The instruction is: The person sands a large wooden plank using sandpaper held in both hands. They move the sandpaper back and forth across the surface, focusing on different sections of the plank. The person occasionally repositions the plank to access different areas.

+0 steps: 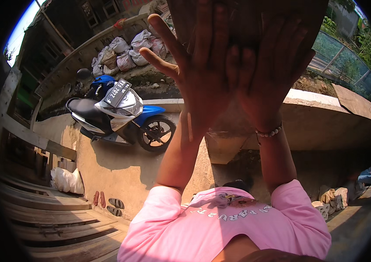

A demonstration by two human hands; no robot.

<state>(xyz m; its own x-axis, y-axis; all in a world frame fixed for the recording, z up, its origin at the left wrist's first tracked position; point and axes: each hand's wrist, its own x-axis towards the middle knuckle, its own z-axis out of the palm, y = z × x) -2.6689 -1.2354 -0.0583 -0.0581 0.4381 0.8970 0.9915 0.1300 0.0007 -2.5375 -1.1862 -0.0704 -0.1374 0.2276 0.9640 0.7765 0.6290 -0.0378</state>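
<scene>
Both of my arms reach up and forward from a pink short-sleeved shirt. My left hand (205, 72), at the picture's left, has its fingers spread, two of them pointing out to the left. Beside it, my right hand (267, 72) is raised with its fingers extended, in deep shade; a bead bracelet (269, 132) circles that wrist. Both hands lie before a dark surface (244, 16) at the top; whether they touch it I cannot tell. No held object shows in either hand. Which arm is which is judged by side only.
A blue and white motor scooter (120, 108) stands at the left on concrete. Filled sacks (126, 60) are piled behind it. Sandals (115, 203), a white sack (67, 180) and a slatted wooden bench (61, 226) lie lower left. A low wall (316, 101) and green netting (339, 52) are right.
</scene>
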